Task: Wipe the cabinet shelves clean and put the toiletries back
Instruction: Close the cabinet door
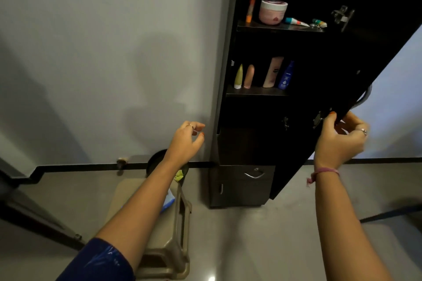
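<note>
A tall dark cabinet [230, 57] stands against the wall with its door [338, 80] swung open. My right hand [340, 139] grips the door's lower edge. My left hand [186, 139] hovers empty beside the cabinet's left side, fingers loosely spread. The upper shelf [278, 27] holds an orange tube [250, 8], a pink jar [272, 11] and two small lying tubes [296, 21]. The lower shelf [255, 91] carries a yellow-green tube [238, 77], a peach tube [249, 76], a tall pink bottle [272, 72] and a blue bottle [286, 75].
A beige plastic stool [169, 230] stands on the floor below my left arm, with a yellow-green cloth [179, 175] and something light blue [169, 199] on it. Drawers [242, 186] form the cabinet's base. A dark frame [29, 212] runs along the left.
</note>
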### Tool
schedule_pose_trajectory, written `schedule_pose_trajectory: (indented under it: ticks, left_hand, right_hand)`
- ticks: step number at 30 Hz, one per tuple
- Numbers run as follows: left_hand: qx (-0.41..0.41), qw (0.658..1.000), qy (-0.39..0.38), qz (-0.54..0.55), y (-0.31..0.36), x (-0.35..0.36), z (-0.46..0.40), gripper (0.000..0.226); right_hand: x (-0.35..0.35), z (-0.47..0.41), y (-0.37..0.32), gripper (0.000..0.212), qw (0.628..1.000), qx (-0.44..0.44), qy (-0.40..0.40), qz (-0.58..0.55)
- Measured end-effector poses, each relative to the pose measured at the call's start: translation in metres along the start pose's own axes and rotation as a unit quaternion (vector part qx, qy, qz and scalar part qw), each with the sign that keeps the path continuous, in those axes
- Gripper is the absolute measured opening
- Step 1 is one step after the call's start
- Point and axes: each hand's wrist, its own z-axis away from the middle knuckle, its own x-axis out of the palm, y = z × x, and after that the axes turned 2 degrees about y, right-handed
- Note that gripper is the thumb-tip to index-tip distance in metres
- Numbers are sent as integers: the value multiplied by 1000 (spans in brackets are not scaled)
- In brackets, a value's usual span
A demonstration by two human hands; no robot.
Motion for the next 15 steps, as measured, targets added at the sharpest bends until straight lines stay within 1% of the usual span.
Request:
schedule_pose_trajectory:
  ticks: [3, 7, 8, 10, 13, 15]
  left_hand:
    - [16, 1000, -7, -3, -6, -11, -25, 28]
    - [44, 999, -4, 6, -4, -21, -57, 28]
    - [53, 999, -7, 11, -1, -24, -66, 28]
    - [74, 997, -16, 20, 7, -28, -83, 29]
    - [105, 993, -23, 39, 25, -33, -113, 33]
    - [125, 991, -13, 46, 41, -34, -131, 34]
  right_hand:
    - [34, 19, -5, 20, 1000, -13, -12, 1]
    - [82, 37, -7, 15, 997, -25, -65, 30]
    - [95, 40, -8, 18, 996, -20, -75, 40]
    - [119, 44, -11, 22, 994, -17, -88, 63]
    - [154, 49, -14, 19, 992, -10, -102, 76]
    - [170, 51, -14, 18, 991, 2, -115, 75]
